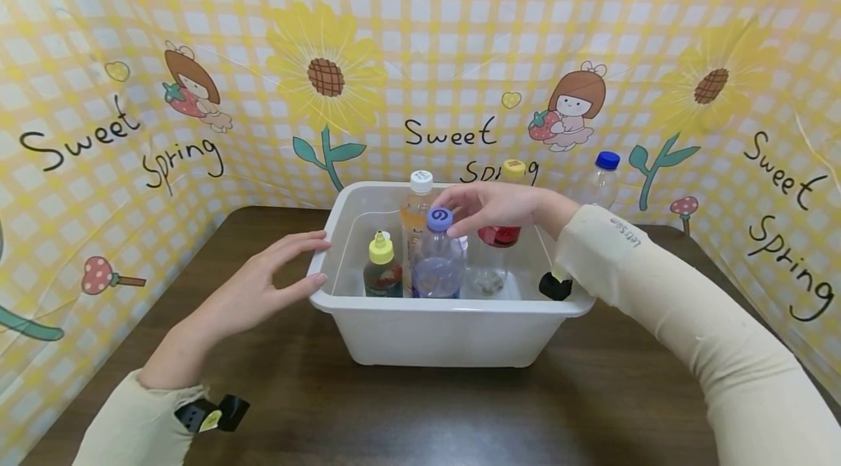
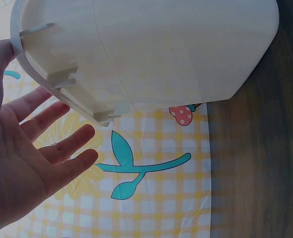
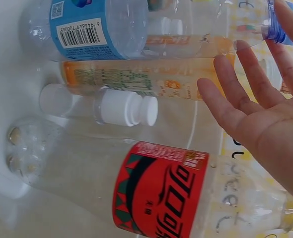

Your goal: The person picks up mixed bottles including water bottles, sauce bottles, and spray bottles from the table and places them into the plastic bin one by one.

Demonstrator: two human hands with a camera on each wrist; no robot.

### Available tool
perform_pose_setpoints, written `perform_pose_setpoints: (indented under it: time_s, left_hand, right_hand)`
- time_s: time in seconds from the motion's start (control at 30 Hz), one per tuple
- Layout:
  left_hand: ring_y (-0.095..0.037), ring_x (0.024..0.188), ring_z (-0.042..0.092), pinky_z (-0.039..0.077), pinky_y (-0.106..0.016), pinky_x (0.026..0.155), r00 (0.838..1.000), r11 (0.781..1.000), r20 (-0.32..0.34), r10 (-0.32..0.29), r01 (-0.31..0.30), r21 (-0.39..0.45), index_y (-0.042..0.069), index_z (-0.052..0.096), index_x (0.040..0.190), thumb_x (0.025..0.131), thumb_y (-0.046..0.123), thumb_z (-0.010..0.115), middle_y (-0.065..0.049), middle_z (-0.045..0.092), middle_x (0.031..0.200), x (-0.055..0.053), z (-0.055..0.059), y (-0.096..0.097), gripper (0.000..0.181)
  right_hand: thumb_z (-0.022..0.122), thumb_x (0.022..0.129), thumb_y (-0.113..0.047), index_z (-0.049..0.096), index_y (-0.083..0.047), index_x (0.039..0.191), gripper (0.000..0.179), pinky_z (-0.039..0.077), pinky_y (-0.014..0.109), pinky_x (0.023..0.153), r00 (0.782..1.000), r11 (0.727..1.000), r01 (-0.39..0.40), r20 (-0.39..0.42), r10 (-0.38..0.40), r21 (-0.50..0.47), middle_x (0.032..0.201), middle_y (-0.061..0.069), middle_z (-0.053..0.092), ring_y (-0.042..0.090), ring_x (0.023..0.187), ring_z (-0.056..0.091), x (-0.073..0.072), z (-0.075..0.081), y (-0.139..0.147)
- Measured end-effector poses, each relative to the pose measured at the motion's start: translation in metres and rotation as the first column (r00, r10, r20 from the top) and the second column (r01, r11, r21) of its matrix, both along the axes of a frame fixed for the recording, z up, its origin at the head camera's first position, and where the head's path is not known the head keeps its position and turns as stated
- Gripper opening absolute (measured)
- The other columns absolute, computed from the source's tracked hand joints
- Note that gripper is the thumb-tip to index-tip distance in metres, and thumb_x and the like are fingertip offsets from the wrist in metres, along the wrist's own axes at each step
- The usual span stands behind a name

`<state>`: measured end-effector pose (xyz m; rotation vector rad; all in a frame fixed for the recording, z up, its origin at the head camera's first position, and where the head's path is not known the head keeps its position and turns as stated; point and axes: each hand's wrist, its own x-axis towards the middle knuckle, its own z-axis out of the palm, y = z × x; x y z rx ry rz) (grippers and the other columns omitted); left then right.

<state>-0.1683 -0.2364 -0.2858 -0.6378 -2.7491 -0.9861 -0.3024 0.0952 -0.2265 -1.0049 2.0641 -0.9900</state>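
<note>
A white plastic tub (image 1: 447, 334) holds several bottles standing upright. In the head view my right hand (image 1: 496, 204) reaches over it, thumb and fingers pinching the purple-blue cap of a clear plastic bottle (image 1: 439, 269). That bottle's blue label (image 3: 82, 29) shows in the right wrist view, where the other fingers are spread. My left hand (image 1: 252, 287) is at the tub's left rim, its fingers extended and fingertips touching the edge. Around the capped bottle stand a yellow-topped squeeze bottle (image 1: 383, 272), an orange drink bottle (image 3: 136, 77) and a red-labelled cola bottle (image 3: 159, 191).
A small white bottle (image 3: 121, 106) stands between the orange and cola bottles. Behind the tub's right side is a clear bottle with a blue cap (image 1: 607, 161). The dark wooden table (image 1: 296, 393) is bordered by a yellow checked cloth (image 1: 420, 71).
</note>
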Motion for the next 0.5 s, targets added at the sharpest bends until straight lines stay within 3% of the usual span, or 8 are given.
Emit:
perform_pose_setpoints:
  time_s: [0.5]
  left_hand:
    - [-0.031,0.133,0.038,0.033,-0.057,0.101,1.000,1.000,0.005,0.000,0.000,0.003,0.018,0.052,0.131,0.090,0.028,0.062,-0.007,0.043,0.144,0.0009,0.0006,0.0009,0.043]
  right_hand:
    - [0.063,0.089,-0.013,0.050,-0.011,0.127,0.040,0.045,0.036,0.098,0.998,0.998,0.061,0.022,-0.062,0.027,0.125,0.006,0.057,0.021,0.124,0.050,0.0014,-0.0108,-0.0059]
